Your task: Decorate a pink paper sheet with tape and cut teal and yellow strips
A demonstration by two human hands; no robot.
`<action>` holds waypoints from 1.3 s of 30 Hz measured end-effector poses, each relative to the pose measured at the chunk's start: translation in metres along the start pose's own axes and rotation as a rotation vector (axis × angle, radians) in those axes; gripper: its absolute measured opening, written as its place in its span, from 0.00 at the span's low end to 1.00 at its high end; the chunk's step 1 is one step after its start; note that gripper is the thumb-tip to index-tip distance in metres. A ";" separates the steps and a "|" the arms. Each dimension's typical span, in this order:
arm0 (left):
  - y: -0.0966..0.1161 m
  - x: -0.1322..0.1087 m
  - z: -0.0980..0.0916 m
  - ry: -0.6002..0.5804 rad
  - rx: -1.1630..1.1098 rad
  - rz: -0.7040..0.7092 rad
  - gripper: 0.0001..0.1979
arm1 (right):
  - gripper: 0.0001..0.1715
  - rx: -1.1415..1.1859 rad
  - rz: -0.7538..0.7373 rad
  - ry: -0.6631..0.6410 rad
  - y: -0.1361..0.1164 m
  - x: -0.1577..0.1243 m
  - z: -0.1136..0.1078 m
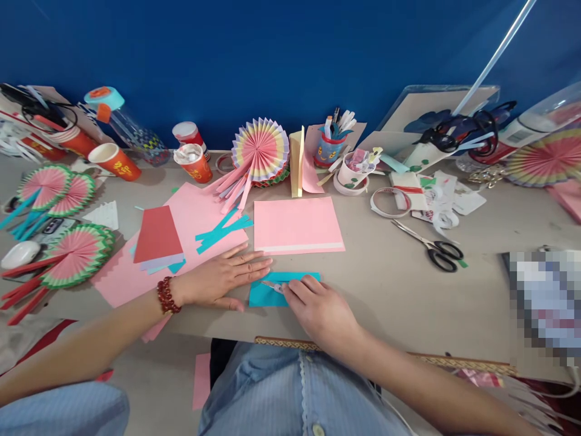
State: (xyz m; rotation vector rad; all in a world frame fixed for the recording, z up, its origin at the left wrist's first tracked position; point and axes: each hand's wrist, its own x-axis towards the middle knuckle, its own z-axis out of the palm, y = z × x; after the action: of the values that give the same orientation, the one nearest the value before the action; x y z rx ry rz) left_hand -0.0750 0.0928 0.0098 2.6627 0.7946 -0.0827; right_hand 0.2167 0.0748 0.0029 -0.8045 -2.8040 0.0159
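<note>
Nearest me, my R hand [320, 312] is clenched in a pinch grip on a small tool [273, 286]. Its silvery tip lies on the teal paper piece [263, 295]; whether it's a cutter or a pen I can't tell. The teal piece lies flat at the front edge of the tabletop [390, 290], right before me.

My L hand [222, 280] grasps nothing: palm down, fingers spread, pressed flat against the teal piece's left and top edges, prob. to stop it sliding under the tool (red bead bracelet [166, 295] on that wrist).

Just beyond lies 1 pink sheet [297, 225], squared up and close at hand. Left of it, a few teal strips [222, 230] cross on a bigger pink sheet, w/ 1 red sheet [157, 236] on a small stack. Black-handled scissors [431, 245], 1 pair, lie open to the R, well apart from both hands.

Farther out I count 5 paper fans:
- 3 on the left, incl. the near one [77, 251]
- 1 in the centre [261, 148]
- 1 at far R [544, 157]

Also 2 red paper cups, one [115, 161] on its side and one [195, 165] upright, and 1 blue pen pot [329, 148] at the back by the blue wall.
</note>
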 end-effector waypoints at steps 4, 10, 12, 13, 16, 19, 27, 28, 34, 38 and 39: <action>-0.001 0.000 -0.001 -0.010 -0.018 0.002 0.42 | 0.09 0.001 -0.006 -0.008 -0.006 0.007 0.002; -0.002 -0.002 -0.006 -0.043 -0.086 -0.012 0.38 | 0.08 0.086 -0.053 -0.035 -0.018 0.013 0.000; -0.003 -0.003 -0.008 -0.040 -0.105 -0.013 0.36 | 0.08 0.132 -0.100 -0.028 -0.018 0.008 -0.004; -0.002 -0.004 -0.008 -0.025 -0.113 -0.011 0.35 | 0.08 0.157 -0.121 -0.012 -0.016 0.003 -0.007; 0.000 -0.005 -0.003 0.101 -0.114 -0.051 0.32 | 0.13 0.229 -0.126 0.093 0.002 -0.016 -0.017; 0.007 -0.001 0.005 0.287 -0.050 -0.166 0.25 | 0.17 0.264 -0.013 0.199 0.033 -0.041 -0.027; 0.023 0.016 0.015 0.440 0.041 -0.248 0.08 | 0.14 0.081 0.385 0.216 0.093 -0.105 -0.039; 0.024 0.017 0.015 0.450 0.048 -0.238 0.08 | 0.13 0.059 0.396 0.213 0.097 -0.111 -0.039; 0.026 0.021 0.014 0.466 0.038 -0.244 0.09 | 0.14 -0.093 0.455 0.169 0.102 -0.120 -0.029; 0.032 0.023 0.013 0.504 -0.020 -0.296 0.08 | 0.15 0.037 0.411 0.174 0.084 -0.095 -0.023; 0.033 0.024 0.013 0.515 -0.031 -0.297 0.08 | 0.15 0.097 0.393 0.173 0.078 -0.086 -0.022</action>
State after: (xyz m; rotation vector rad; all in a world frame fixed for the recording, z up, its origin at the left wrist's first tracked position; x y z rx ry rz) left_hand -0.0367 0.0746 0.0048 2.5390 1.3308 0.5558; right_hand 0.3329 0.0950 0.0007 -1.2525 -2.4242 0.1376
